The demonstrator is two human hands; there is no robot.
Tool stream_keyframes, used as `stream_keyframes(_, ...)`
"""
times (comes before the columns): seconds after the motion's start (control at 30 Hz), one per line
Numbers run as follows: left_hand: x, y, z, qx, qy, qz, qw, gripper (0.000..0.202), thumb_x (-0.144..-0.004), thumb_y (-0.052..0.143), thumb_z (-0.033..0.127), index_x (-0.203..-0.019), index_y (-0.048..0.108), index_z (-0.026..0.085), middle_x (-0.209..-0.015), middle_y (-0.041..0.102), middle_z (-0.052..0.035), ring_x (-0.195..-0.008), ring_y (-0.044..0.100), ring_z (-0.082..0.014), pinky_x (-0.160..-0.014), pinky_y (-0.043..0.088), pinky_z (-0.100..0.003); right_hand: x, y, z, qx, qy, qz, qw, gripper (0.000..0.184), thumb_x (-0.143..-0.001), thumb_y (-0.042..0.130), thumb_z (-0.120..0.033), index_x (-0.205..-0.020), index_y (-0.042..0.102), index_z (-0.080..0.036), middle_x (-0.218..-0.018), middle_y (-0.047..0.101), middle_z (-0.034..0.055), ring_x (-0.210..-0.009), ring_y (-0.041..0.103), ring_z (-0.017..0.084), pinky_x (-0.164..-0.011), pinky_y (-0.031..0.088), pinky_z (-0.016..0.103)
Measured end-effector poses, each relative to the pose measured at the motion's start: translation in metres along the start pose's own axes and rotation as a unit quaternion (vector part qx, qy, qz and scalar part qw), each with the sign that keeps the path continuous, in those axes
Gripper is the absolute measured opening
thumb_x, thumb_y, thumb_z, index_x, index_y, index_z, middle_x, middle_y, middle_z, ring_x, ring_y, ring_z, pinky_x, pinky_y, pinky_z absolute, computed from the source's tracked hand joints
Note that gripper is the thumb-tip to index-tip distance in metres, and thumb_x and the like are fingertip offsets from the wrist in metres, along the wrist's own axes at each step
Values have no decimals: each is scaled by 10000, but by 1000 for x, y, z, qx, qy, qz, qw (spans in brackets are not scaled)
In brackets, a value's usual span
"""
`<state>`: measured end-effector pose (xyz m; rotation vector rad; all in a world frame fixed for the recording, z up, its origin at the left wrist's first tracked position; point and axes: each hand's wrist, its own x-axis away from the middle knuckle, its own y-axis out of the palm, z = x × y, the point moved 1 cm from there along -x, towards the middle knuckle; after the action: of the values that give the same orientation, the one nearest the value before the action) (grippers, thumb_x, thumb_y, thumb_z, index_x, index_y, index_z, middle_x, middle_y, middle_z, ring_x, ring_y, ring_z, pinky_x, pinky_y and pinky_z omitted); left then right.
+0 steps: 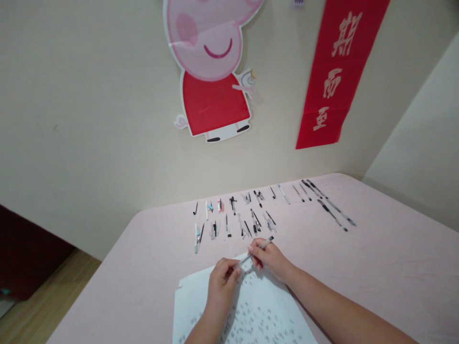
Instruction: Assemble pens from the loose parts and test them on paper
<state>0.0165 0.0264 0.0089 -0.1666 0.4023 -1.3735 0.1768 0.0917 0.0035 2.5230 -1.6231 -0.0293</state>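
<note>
My right hand [271,259] pinches a clear pen [258,249] with a dark cap end, held slanted above a white sheet of paper [268,315] covered in scribbled marks. My left hand [222,279] is closed with its fingertips at the pen's lower tip, over the same sheet. Both forearms reach in from the bottom edge. Just beyond the hands, several pens and pen parts [229,224] lie in short rows on the pink tablecloth [376,267].
More assembled pens [332,208] lie in a row toward the far right of the table. A cartoon pig cutout [215,71] and a red banner [337,71] hang on the beige wall. Wooden floor [43,306] shows at the left, below the table edge.
</note>
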Motion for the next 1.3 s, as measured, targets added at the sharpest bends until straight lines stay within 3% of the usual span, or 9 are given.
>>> stream_keyframes(1.3, 5, 5, -7, 11, -20, -42, 999, 154, -759, 591, 256, -798, 714, 173, -682, 593, -25, -624, 568, -166, -582, 442, -269, 1, -1, -5, 11, 15, -25, 1000, 461, -726, 589, -620, -644, 460, -184, -449, 528, -53, -360, 437, 70, -389, 317, 196)
